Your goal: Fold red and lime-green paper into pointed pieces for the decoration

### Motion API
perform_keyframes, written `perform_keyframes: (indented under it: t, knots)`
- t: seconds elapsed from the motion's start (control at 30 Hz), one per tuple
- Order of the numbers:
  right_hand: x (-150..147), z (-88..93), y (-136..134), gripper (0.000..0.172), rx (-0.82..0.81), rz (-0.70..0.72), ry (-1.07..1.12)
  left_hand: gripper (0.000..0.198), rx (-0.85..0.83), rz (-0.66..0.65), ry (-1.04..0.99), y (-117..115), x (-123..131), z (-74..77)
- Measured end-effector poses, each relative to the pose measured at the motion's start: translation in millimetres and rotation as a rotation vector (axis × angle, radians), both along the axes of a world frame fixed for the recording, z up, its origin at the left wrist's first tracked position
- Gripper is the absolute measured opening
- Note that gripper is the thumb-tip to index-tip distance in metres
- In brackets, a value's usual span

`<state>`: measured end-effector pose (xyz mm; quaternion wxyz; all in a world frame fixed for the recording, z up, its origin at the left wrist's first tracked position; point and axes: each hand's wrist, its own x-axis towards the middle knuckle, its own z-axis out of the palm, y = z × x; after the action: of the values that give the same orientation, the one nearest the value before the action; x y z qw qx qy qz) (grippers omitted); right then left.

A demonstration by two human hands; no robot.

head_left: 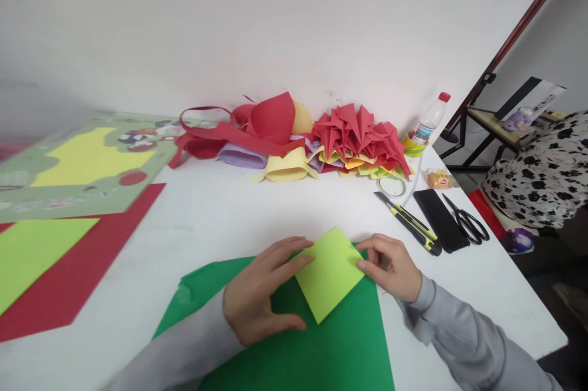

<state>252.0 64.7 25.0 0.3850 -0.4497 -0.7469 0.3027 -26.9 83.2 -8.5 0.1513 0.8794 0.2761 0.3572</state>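
Note:
A square of lime-green paper (329, 274) is turned corner-up above a large green sheet (321, 357) on the white table. My right hand (390, 265) pinches its right corner between thumb and forefinger. At the opposite side, my left hand (269, 290) has its fingers stretched out, the fingertips touching the square's left edge. The left thumb is spread away from the fingers, below the paper. The right hand's other fingers are curled and partly hidden.
Folded red paper pieces (351, 133) and curled paper scraps (257, 133) lie along the wall. A yellow utility knife (408, 224), black scissors (467, 219), tape roll (391, 186) and bottle (429, 120) are at the right. Red sheets (82, 268) and a patterned board (82, 164) lie left.

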Motion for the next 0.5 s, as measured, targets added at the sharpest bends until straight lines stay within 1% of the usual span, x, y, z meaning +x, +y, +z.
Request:
perform_keyframes:
  t: [0.07,0.13,0.23,0.33,0.43,0.5]
  knots:
    - [2,2.9,1,0.018,0.086,0.021,-0.012,0.08,0.009,-0.059,0.054,2,-2,-8.2]
    - [4,3.3,2,0.021,0.128,0.065,-0.012,0.083,0.011,-0.064,0.083,3,-4,-14.3]
    - [5,-0.6,4,0.033,0.147,0.166,-0.031,0.078,0.041,-0.044,0.098,4,-6,-19.2]
    - [5,-6.2,4,0.041,0.162,0.244,-0.09,0.072,0.076,-0.023,0.11,5,-5,-21.2]
    - [5,-9.3,4,0.045,0.166,0.288,-0.131,0.067,0.112,-0.013,0.125,5,-4,-22.1]
    - [6,-10.0,4,0.046,0.164,0.292,-0.14,0.064,0.131,-0.012,0.132,5,-3,-22.2]
